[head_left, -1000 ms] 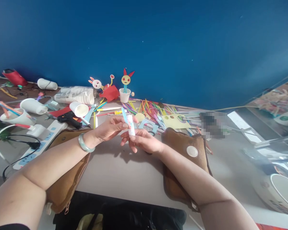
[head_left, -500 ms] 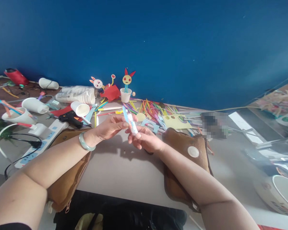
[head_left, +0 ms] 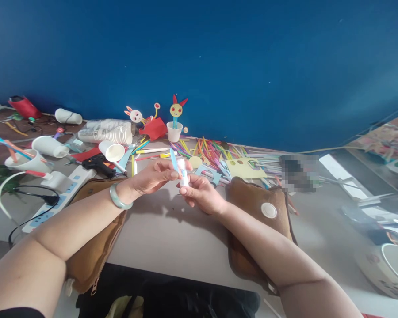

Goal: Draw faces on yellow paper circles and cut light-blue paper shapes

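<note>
My left hand (head_left: 154,177), with a pale green bangle at its wrist, pinches a narrow, pointed strip of light blue paper (head_left: 173,159). My right hand (head_left: 204,195) is closed on a small white glue stick (head_left: 183,176), held nearly upright. The top of the tube lies right against the blue strip, though I cannot make out whether they touch. Both hands meet above the pale table (head_left: 172,238). Fingers hide the lower part of the strip.
Paper cups (head_left: 111,151), a black glue gun (head_left: 98,165) and a power strip (head_left: 64,194) lie left. Behind stand a yellow rabbit face in a cup (head_left: 174,131) and colourful pipe cleaners (head_left: 205,150). Brown cushions (head_left: 252,221) flank the arms; a white bowl (head_left: 389,269) stands right.
The glue stick has tipped more upright, its lower end swinging left as my right hand shifts slightly. My left hand keeps its pinch on the blue paper strip.
</note>
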